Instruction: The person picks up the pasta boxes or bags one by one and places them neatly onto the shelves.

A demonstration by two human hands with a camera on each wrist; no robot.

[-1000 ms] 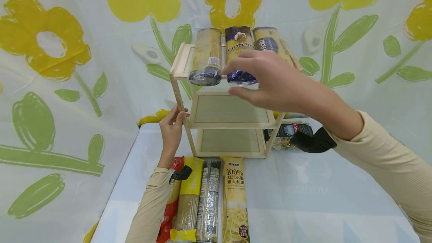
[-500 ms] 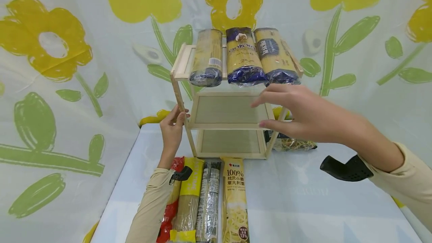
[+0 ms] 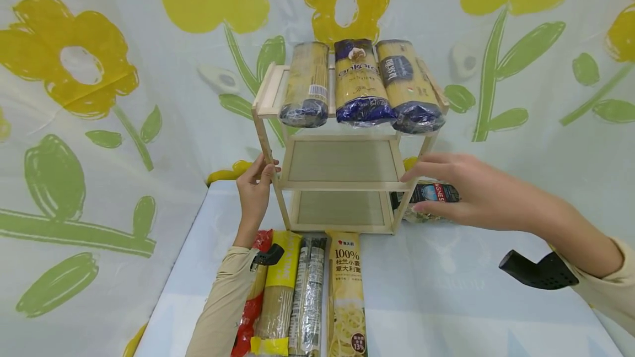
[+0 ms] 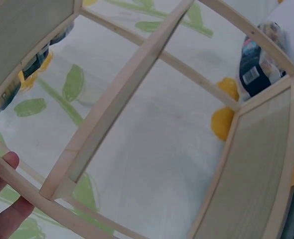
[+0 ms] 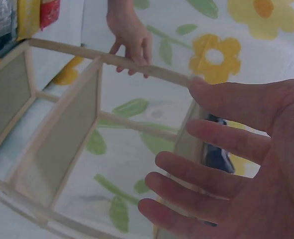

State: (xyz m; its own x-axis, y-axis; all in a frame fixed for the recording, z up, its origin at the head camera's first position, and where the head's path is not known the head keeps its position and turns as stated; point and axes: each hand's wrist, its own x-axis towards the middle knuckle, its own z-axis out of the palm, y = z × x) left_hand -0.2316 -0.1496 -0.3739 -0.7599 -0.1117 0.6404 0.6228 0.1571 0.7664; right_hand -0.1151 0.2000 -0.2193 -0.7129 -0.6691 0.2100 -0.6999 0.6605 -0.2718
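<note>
A light wooden three-tier rack [image 3: 342,185] stands in the middle of the head view. My left hand [image 3: 254,194] grips its left front post; in the left wrist view its fingers [image 4: 15,214] curl round the wood. Three spaghetti packs lie side by side on the top tier: a clear one [image 3: 305,76], a blue and yellow one [image 3: 361,84] and another with a dark label [image 3: 410,84]. My right hand [image 3: 471,194], holding nothing, hovers by the right front post, its fingers spread in the right wrist view. Bare boards show on the middle and bottom tiers.
On the table before the rack lie a red pack [image 3: 246,321], a yellow spaghetti pack [image 3: 279,291], a dark silvery pack [image 3: 307,291] and a cream noodle pack [image 3: 346,285]. Behind the rack's right side lies a dark-labelled pasta bag [image 3: 439,191]. A flowered cloth [image 3: 163,98] hangs behind.
My right hand has moved away from in front of the top-tier packs, down and to the right. My left hand keeps its grip on the post, and the packs stay put.
</note>
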